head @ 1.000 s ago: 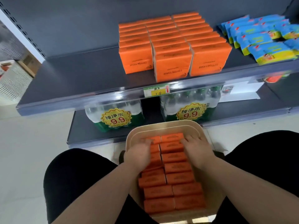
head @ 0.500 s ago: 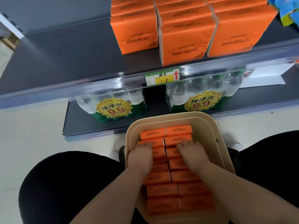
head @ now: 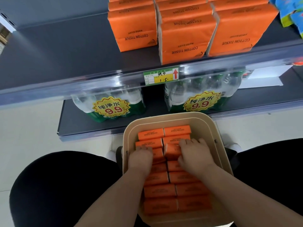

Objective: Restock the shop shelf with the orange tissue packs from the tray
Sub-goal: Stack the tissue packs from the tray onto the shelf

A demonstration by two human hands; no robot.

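Note:
A beige tray (head: pixel 213 128) sits between my knees, filled with two columns of orange tissue packs (head: pixel 159 190). My left hand (head: pixel 141 158) reaches into the left column, fingers curled down over a pack (head: pixel 157 155). On the right column my right hand (head: pixel 196 154) grips a pack (head: pixel 171 150) that is tilted up out of its row. Above, the dark shelf (head: pixel 65 51) carries three rows of larger orange packs (head: pixel 185 38) towards its right; its left part is bare.
The lower shelf holds two shrink-wrapped packs of water bottles (head: pixel 111 105) with yellow 9.9 stickers. Blue wrapped goods (head: pixel 290 12) lie at the shelf's far right. A price tag (head: pixel 161 77) sits on the shelf's front rail. My black-clad knees flank the tray.
The view has dropped closer to the tray and shelf. Both hands slid a little towards me along the columns, and the pack under my right hand has tipped up.

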